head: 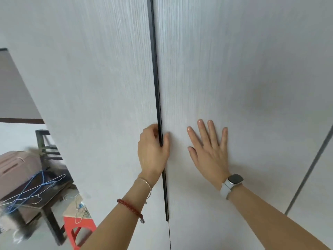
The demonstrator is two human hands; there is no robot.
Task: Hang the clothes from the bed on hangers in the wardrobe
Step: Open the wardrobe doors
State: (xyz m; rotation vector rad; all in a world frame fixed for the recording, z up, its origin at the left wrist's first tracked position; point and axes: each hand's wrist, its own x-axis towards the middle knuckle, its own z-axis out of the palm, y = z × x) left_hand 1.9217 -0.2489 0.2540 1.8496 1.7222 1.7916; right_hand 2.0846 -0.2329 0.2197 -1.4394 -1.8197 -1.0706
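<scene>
A person stands close against a pale, wood-grained wardrobe [234, 69], whose two tall doors fill most of the view. The left hand [153, 150] curls its fingers round the black handle strip [156, 78] that runs down the seam between the doors, thumb on the right-hand door. The right hand [209, 147] lies flat on the right door [252, 105], fingers straight and spread; a grey-strapped watch [232, 184] sits on that wrist, and a red bead bracelet [130, 208] and a thin chain circle the left forearm. At lower left, beyond the left door [90, 87], blue and white wire hangers [34, 188] lie in a loose tangle on a dark counter [48, 201], beside a pink suitcase [16, 168]. A red stool [79, 230] stands on the light floor below. No clothes or bed are in view.
</scene>
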